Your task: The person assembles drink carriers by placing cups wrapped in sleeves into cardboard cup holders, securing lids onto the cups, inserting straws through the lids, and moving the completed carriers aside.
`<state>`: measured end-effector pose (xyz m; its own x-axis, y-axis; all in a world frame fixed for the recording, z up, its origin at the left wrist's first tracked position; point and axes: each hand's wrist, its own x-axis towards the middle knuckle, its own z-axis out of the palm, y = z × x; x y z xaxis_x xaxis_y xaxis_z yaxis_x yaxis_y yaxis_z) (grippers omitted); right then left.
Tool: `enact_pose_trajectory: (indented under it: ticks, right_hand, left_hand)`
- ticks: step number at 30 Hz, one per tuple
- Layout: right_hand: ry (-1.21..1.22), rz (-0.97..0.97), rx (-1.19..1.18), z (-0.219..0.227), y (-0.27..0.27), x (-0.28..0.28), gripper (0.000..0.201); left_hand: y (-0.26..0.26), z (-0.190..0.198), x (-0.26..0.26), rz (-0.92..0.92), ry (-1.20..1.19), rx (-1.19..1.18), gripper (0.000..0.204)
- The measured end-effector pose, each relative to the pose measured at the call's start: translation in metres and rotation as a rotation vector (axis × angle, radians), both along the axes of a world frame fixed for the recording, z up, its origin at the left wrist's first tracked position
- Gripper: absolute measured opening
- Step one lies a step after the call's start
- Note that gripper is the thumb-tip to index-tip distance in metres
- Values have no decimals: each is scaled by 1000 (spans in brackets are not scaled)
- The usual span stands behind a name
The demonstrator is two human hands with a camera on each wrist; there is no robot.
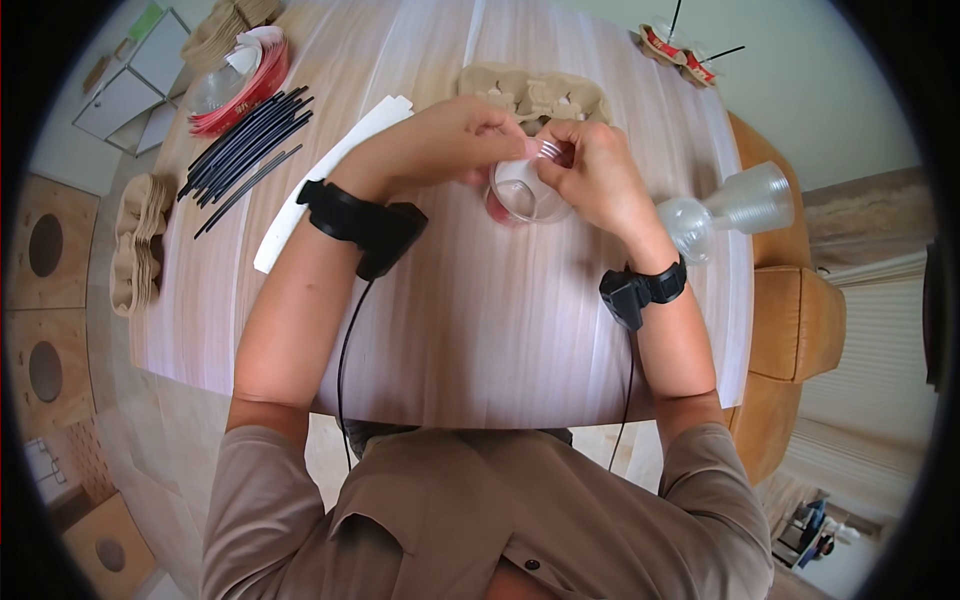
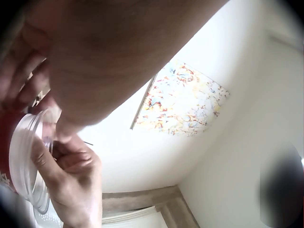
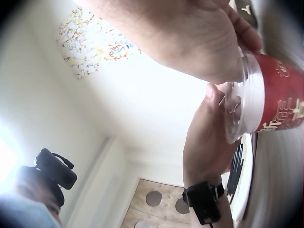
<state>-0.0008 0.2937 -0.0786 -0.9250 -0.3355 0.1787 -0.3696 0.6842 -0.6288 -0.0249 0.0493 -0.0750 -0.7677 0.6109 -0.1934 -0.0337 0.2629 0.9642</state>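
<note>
Item 1: one cup (image 1: 518,198), with a clear plastic rim and a red wrap with pale lettering, placed at the centre of the work over the wooden table (image 1: 460,330). Clock positions are given from this cup in the head view.

Item 2: right hand (image 1: 595,178), set at 1 to 2 o'clock; its fingers are bent in and the cup is pinched at its rim.

Item 3: left hand (image 1: 455,142), set at 10 to 11 o'clock; its fingers are bent in at the rim, close against the right hand. Whether the cup is gripped by it cannot be told.

Item 4: moulded carrier (image 1: 535,88), at 12 o'clock, just beyond the hands.

Item 5: stacked clear cups (image 1: 745,203), laid on their side at 3 o'clock.

Item 6: white strip (image 1: 325,178), at 9 o'clock, partly covered by the left arm.

Item 7: black straws (image 1: 245,145), bunched at 9 o'clock, farther out.

Item 8: red wraps (image 1: 262,90), nested near 10 o'clock.

Item 9: two red cups (image 1: 663,43) with black straws, stood between 1 and 2 o'clock, well apart.
</note>
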Motion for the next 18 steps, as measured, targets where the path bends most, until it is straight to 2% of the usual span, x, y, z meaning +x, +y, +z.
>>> enact_pose_trajectory:
  ticks: [1, 3, 4, 6, 7, 9, 13, 15, 18]
  right_hand:
    - [-2, 1, 0, 0, 1, 0, 13]
    - [-8, -14, -28, 0, 1, -1, 10]
    - [-9, -12, -27, -1, 2, -2, 10]
    - [8, -17, -27, -2, 2, -3, 9]
    - [6, -15, -25, -1, 3, -3, 9]
    - [7, -32, 2, 1, 4, -2, 9]
    - [-6, -45, 4, 2, 3, -2, 10]
    - [-16, -28, -23, -4, 9, -9, 10]
    - [-20, -15, -46, -8, 15, -14, 11]
  left_hand:
    - [-3, 1, 3, 1, -2, 0, 29]
    - [-8, 3, 10, -119, 177, -55, 48]
    - [-7, 1, 9, -117, 176, -54, 48]
    - [-3, -4, 3, -205, 255, -104, 63]
    - [-1, -5, 2, -203, 253, -103, 63]
    - [1, -6, 1, -181, 103, -43, 66]
    - [3, -1, 2, -167, 118, -110, 67]
    - [2, -4, 2, -157, 219, -69, 68]
    - [3, -14, -1, -210, 178, 63, 70]
